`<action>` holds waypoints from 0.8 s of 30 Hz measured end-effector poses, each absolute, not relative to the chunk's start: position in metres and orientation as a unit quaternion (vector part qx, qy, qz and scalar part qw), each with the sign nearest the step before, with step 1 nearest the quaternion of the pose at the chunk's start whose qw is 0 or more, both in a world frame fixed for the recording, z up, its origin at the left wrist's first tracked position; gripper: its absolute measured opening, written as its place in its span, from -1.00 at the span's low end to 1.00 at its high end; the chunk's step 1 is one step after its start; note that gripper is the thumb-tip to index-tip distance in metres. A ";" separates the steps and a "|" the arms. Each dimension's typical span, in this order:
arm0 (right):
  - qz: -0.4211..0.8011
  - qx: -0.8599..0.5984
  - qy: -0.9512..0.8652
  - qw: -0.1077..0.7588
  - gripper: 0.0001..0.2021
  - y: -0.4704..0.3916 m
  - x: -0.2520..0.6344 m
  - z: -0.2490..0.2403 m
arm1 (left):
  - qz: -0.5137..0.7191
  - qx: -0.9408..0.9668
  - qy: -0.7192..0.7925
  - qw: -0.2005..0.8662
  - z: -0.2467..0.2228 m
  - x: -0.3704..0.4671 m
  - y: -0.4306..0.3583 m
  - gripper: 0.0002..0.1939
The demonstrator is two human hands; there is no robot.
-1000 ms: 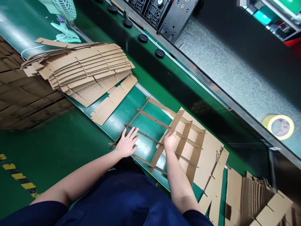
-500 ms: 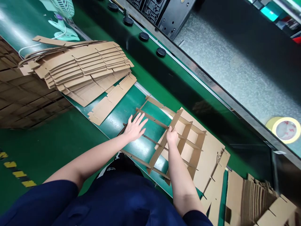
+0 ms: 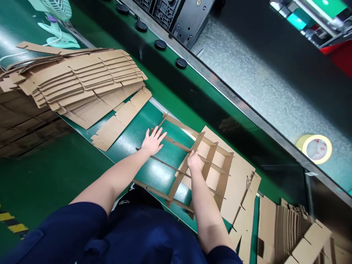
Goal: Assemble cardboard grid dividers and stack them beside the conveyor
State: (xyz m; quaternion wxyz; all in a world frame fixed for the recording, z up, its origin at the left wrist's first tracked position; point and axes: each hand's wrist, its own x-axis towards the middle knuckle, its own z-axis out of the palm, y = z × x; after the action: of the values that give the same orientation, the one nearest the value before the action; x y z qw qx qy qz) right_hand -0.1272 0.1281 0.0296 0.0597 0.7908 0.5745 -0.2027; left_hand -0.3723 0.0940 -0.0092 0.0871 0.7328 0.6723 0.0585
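A partly interlocked cardboard divider grid [image 3: 209, 167] stands on the green tabletop, with crosswise strips at its right part and long strips running left. My left hand [image 3: 153, 142] lies spread, palm down, over the left ends of the long strips and the end strip there. My right hand [image 3: 194, 161] closes on a crosswise cardboard strip [image 3: 198, 141] of the grid, thumb side up. Under the grid's right side is a flat cardboard sheet [image 3: 236, 183]. Part of the left end strip is hidden beneath my left hand.
Slotted cardboard strips [image 3: 90, 77] lie fanned on the left, with a loose strip [image 3: 121, 119] beside them. More strips [image 3: 291, 227] are stacked at lower right. A clip fan [image 3: 59, 35] sits at upper left. Tape [image 3: 315, 148] rests beyond the metal rail.
The view has shifted, so the whole scene sits slightly further left. My left hand remains spread over the strip ends, and my right hand keeps its hold on the crosswise strip.
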 end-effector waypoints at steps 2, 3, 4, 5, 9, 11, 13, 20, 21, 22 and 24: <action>-0.200 0.787 0.580 0.068 -0.36 0.125 -0.129 0.030 | 0.061 0.733 0.672 0.084 -0.009 -0.372 0.095 -0.31; -0.191 0.786 0.585 0.066 -0.32 0.122 -0.130 0.029 | 0.064 0.733 0.672 0.082 -0.009 -0.372 0.095 -0.31; -0.170 0.786 0.592 0.058 -0.30 0.118 -0.132 0.028 | 0.066 0.733 0.672 0.080 -0.010 -0.372 0.096 -0.31; -0.140 0.785 0.603 0.041 -0.30 0.113 -0.133 0.027 | 0.067 0.732 0.673 0.080 -0.010 -0.372 0.096 -0.30; -0.003 0.760 0.649 -0.040 -0.37 0.098 -0.138 0.018 | 0.066 0.731 0.674 0.083 -0.011 -0.372 0.095 -0.30; 0.031 0.746 0.662 -0.067 -0.37 0.103 -0.140 0.014 | 0.060 0.731 0.674 0.086 -0.011 -0.372 0.096 -0.29; 0.033 0.736 0.672 -0.077 -0.33 0.116 -0.139 0.012 | 0.051 0.731 0.675 0.087 -0.011 -0.372 0.096 -0.29; -0.091 0.712 0.696 0.031 -0.30 0.144 -0.128 0.004 | 0.023 0.730 0.678 0.087 -0.008 -0.372 0.096 -0.30; -0.082 0.712 0.697 0.027 -0.29 0.143 -0.127 0.003 | 0.021 0.730 0.677 0.089 -0.008 -0.372 0.096 -0.30; -0.071 0.712 0.698 0.024 -0.29 0.141 -0.127 0.003 | 0.020 0.731 0.676 0.091 -0.008 -0.372 0.096 -0.29; -0.061 0.707 0.704 0.029 -0.30 0.141 -0.126 0.004 | 0.018 0.733 0.674 0.092 -0.007 -0.372 0.096 -0.28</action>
State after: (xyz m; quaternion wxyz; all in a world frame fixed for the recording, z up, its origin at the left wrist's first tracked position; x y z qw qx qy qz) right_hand -0.1263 0.1406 0.0038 0.0294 0.7068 0.7042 -0.0613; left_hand -0.3723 0.0956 -0.0073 0.0922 0.7332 0.6735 0.0184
